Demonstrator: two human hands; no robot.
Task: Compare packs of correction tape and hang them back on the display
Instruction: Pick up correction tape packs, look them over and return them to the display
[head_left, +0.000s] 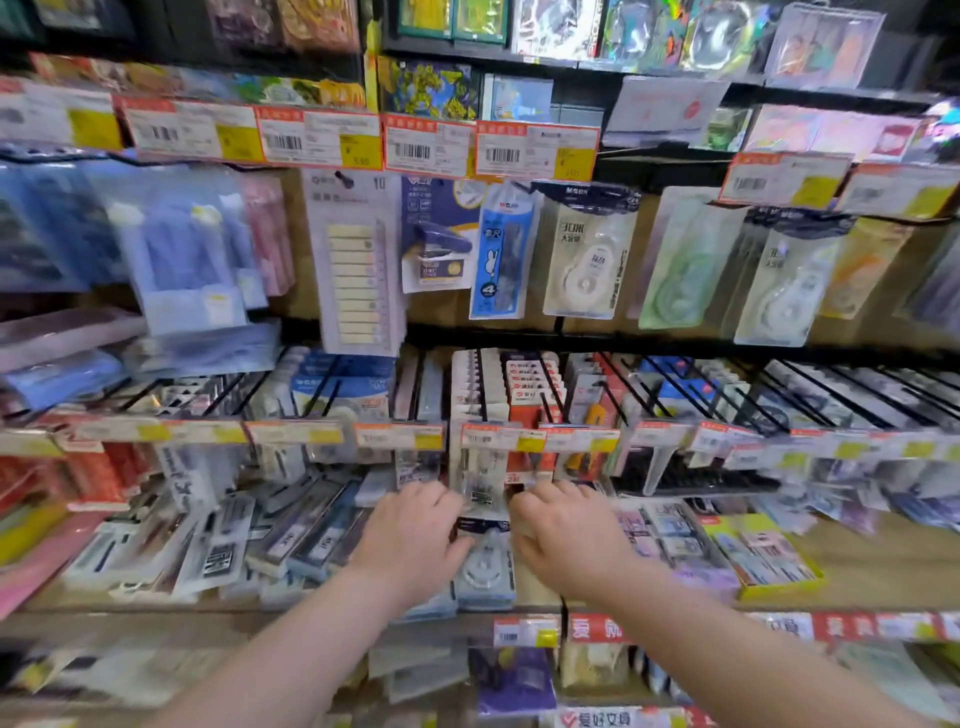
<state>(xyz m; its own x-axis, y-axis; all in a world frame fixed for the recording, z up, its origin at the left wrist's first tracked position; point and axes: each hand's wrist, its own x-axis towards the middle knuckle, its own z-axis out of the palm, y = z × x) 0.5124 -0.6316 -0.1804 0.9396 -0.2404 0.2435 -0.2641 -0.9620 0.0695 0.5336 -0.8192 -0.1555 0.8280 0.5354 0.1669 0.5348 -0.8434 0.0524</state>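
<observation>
A pack of correction tape (485, 566) is held upright between the two hands, near the middle of the display (857, 566). Its left edge is gripped by the curled fingers (441, 501) of the left hand (410, 538). Its right edge seems, through the blur, to be pinched by the right hand (566, 540). Its top lies just below the price tags (501, 437).

stapler pack (436, 244) beside sticky-tab pack (358, 270) | price labels (322, 137) above (blurred) | yellow box (763, 556) right
</observation>
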